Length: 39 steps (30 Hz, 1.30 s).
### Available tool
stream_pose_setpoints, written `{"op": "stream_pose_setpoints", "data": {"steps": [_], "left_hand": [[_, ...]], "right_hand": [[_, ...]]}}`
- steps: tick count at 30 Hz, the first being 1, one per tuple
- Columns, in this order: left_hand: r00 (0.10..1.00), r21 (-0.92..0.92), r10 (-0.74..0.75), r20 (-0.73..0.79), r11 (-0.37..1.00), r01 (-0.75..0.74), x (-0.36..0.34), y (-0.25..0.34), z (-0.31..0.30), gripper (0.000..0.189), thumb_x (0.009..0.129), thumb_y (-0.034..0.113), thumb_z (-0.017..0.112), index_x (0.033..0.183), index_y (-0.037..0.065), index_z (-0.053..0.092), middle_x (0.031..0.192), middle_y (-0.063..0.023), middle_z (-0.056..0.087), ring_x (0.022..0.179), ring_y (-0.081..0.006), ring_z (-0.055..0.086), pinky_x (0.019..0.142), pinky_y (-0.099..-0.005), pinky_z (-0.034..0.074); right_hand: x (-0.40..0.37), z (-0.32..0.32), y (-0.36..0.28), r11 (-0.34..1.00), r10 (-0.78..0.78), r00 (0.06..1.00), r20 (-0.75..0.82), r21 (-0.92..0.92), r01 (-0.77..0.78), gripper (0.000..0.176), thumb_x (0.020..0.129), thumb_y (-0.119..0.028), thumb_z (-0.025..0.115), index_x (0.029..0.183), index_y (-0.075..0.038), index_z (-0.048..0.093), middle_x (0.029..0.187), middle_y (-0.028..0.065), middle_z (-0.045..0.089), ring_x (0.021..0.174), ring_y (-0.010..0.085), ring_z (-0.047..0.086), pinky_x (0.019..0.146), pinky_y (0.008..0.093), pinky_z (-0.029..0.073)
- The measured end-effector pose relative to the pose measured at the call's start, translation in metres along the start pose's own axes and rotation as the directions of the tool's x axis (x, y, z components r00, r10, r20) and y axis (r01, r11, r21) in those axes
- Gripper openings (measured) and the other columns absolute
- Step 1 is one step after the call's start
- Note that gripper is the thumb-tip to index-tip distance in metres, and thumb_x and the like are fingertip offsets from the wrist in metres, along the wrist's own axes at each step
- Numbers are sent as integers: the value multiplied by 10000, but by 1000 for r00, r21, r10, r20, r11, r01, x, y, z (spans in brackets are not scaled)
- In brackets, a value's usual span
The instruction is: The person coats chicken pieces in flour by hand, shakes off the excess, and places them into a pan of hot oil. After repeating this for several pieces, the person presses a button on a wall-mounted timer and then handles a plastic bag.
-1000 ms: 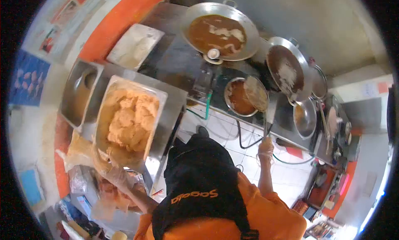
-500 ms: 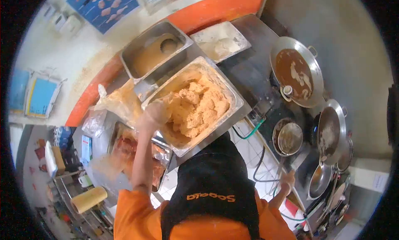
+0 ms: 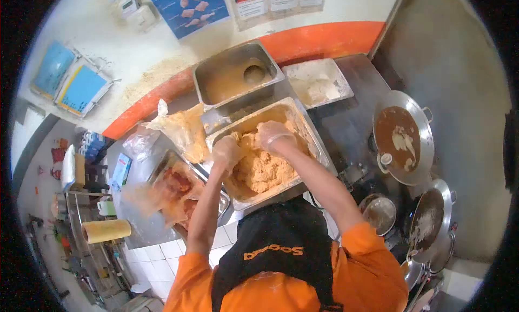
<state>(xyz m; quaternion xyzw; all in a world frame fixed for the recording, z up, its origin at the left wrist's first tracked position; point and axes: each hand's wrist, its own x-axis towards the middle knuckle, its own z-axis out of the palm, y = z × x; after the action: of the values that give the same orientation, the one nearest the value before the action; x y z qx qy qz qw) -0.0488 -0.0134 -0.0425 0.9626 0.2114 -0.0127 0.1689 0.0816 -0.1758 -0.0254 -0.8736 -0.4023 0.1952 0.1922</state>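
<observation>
- An orange, lumpy mass (image 3: pixel 265 168) is held in a deep metal pan (image 3: pixel 240 205).
- The mass is touched at its left side by the left hand (image 3: pixel 227 151) and at its far side by the right hand (image 3: pixel 274 136).
- Whether the fingers are clenched or released cannot be told; they are partly hidden.
- Beyond the pan, a metal basin (image 3: pixel 243 93) is placed beside a powder-dusted tray (image 3: pixel 331 100).
- Reddish pieces (image 3: pixel 175 185) are laid on the left.
- Two woks (image 3: pixel 424 144) are set on the right.

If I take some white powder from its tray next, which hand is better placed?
Probably your right hand: it's in the orange mixture, on the side nearer the powder tray. Your left hand is farther left, so it would likely reach across.
</observation>
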Motion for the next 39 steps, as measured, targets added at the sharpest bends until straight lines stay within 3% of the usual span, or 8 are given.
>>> {"op": "stream_pose_setpoints", "data": {"steps": [5,7,9,20,22,26,29,39], "left_hand": [[983,-370,-142,-113,924,91,-41,5,-34,248,886,251,744,1066,92,684,867,-136,700,844,-224,698,755,-357,535],[978,-542,-165,-125,837,72,-47,-2,-39,259,887,146,743,1120,62,666,936,-62,695,910,-155,675,792,-309,539],[987,-976,-144,-68,213,-37,-46,-4,-37,254,896,90,713,1145,42,701,967,-51,735,879,-164,696,805,-304,559],[988,-970,-104,118,-226,92,-59,3,-34,482,985,177,690,1419,20,549,1369,-125,637,1219,-238,642,996,-386,570],[967,-810,-170,188,-584,54,-60,30,-47,508,1019,246,641,1454,16,515,1396,-143,623,1261,-259,623,1033,-412,556],[996,-956,61,-66,-288,-46,-32,31,-29,580,1009,301,661,1490,31,482,1433,-124,604,1278,-255,612,1091,-397,518],[999,-837,33,19,-546,34,-33,36,-14,553,984,221,683,1473,35,503,1408,-111,620,1264,-238,619,1074,-367,520],[1000,-1000,24,18,-19,18,-45,3,-20,552,878,24,737,1400,21,560,1271,-98,673,1106,-184,665,953,-332,556]], "right_hand": [[20,-1,29,984,80,973,217,-171,-42,376,875,-312,661,1109,-25,725,1081,239,729,1023,384,707,869,455,562],[0,-27,50,962,-119,989,91,259,91,372,861,-268,718,1141,-22,721,1120,218,734,1050,338,716,883,433,565],[-20,-41,45,844,-111,993,38,531,74,385,867,-212,737,1201,-23,698,1146,185,738,1061,289,714,900,405,568],[-31,-47,32,472,-90,982,166,875,-105,577,914,-34,754,1455,-49,552,1384,73,636,1175,144,629,986,285,540],[-33,-50,20,460,-217,968,123,888,-10,570,925,-57,758,1455,-42,548,1366,76,645,1186,143,616,987,296,541],[-34,-60,-4,449,-129,984,125,892,-55,542,930,-60,755,1434,-38,556,1323,71,662,1166,142,622,980,302,546],[-36,-55,-4,187,-88,995,49,982,-31,402,964,-105,728,1340,-9,624,1177,51,710,1072,119,647,935,270,552],[-51,-108,-2,854,-406,878,-251,237,463,249,866,-206,762,1024,-17,726,938,167,739,855,267,709,790,371,561]]}}
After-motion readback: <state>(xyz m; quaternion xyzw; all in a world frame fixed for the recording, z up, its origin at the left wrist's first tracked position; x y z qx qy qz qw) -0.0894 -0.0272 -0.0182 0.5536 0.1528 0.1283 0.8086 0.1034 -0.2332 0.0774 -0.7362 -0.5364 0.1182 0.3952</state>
